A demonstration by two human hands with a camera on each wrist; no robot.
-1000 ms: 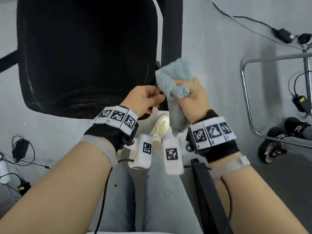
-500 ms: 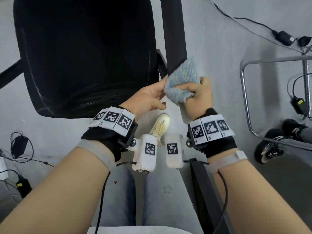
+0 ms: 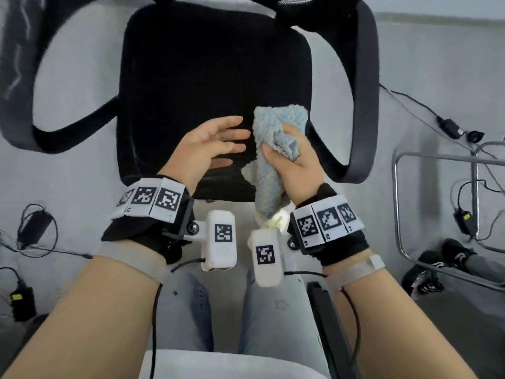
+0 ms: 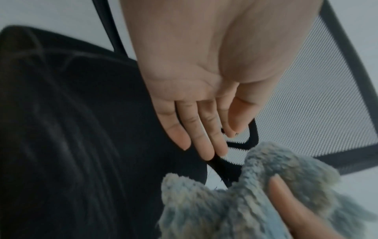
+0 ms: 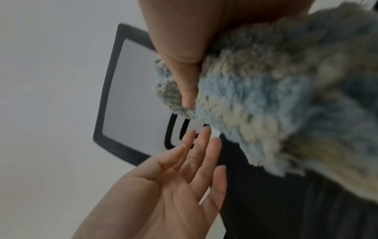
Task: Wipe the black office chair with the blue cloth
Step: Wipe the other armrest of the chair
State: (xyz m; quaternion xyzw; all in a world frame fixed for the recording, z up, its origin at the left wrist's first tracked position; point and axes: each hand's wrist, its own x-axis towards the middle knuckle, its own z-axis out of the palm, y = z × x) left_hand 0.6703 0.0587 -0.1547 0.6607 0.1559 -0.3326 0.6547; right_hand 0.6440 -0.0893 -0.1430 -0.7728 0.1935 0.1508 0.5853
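My right hand grips the bunched blue cloth, thumb pressed into its folds, over the near right part of the black office chair seat, at about 4 o'clock on the cushion. My left hand hovers just beside it at 9 o'clock, palm up, fingers straight and spread, holding nothing. A tail of cloth hangs toward my knees.

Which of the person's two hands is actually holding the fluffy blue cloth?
The right hand: its thumb and fingers curl round the fluffy blue cloth. The left hand is open with straight fingers, empty, over the black chair seat.
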